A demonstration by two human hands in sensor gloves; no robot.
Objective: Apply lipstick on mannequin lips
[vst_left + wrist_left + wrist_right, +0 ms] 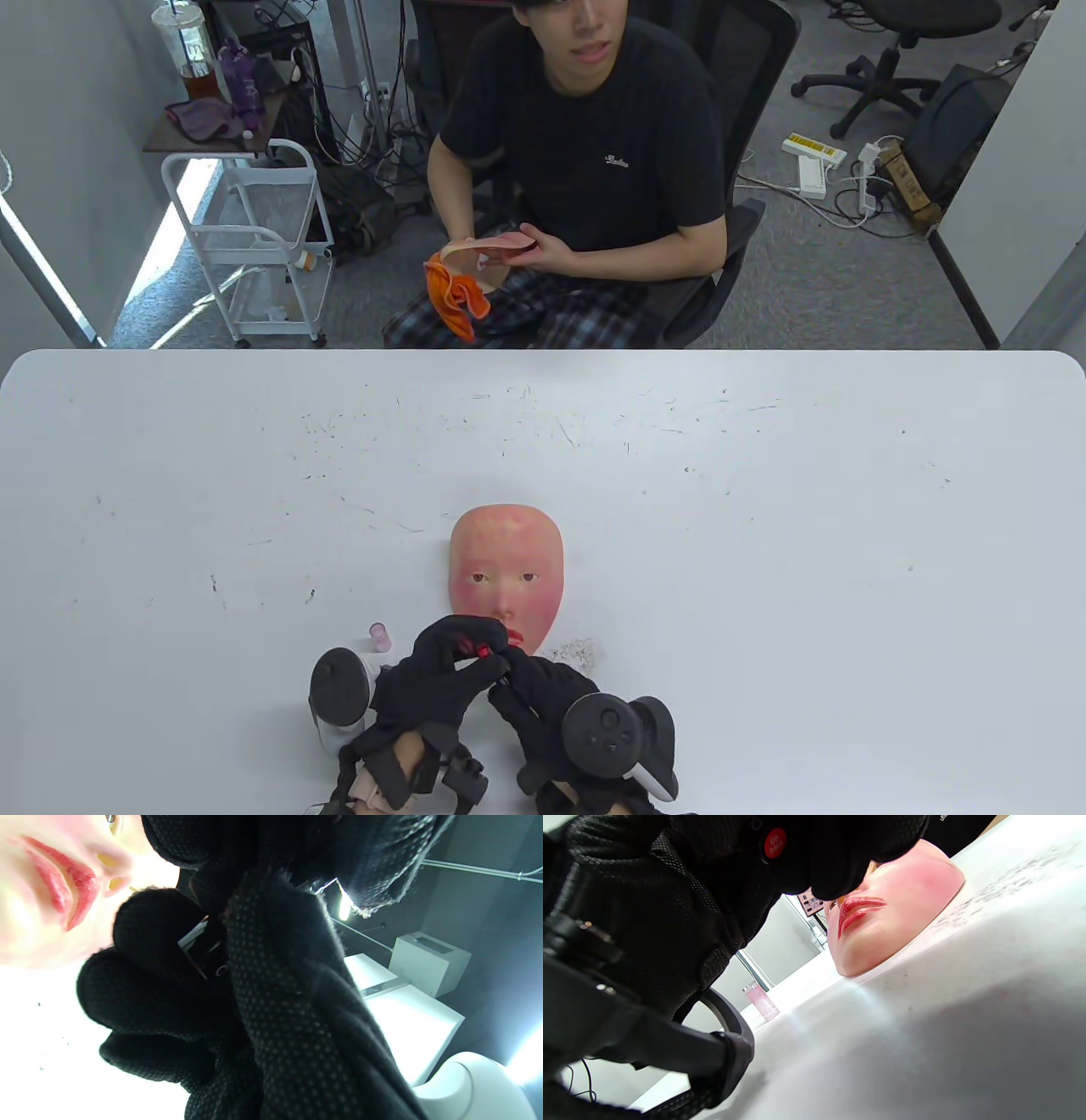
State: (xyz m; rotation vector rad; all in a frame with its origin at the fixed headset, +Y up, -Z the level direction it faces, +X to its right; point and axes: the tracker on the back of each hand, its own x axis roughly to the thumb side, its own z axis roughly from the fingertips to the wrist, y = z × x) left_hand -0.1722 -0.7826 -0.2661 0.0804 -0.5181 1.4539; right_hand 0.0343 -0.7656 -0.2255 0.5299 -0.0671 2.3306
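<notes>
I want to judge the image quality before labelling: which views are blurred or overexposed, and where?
Table view: evenly lit and sharp, the mannequin face clear. Left wrist view: the table blows out to white, the face is soft and overexposed, the left hand dark. Right wrist view: the lips fairly sharp, near table surface blurred with glare.

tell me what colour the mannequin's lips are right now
Glossy red on the lips, clearest in the right wrist view.
</notes>
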